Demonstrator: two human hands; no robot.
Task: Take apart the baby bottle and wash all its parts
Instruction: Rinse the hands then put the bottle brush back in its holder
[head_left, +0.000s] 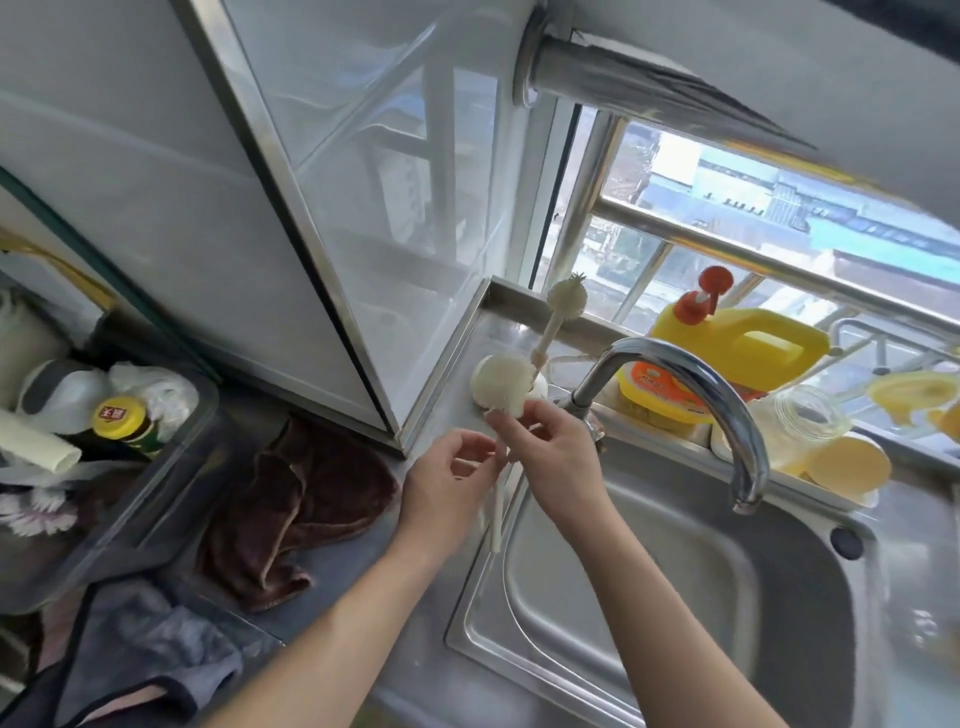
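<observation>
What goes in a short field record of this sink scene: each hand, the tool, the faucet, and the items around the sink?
Left hand: fingers curled at the handle of the bottle brush
Right hand: pinches the bottle brush just below its white head
Faucet: arched over the steel sink, no water visibly running
Behind faucet: yellow detergent jug, red pump
Right of faucet: clear bottle, blurred
Counter left: crumpled brown cloth
</observation>
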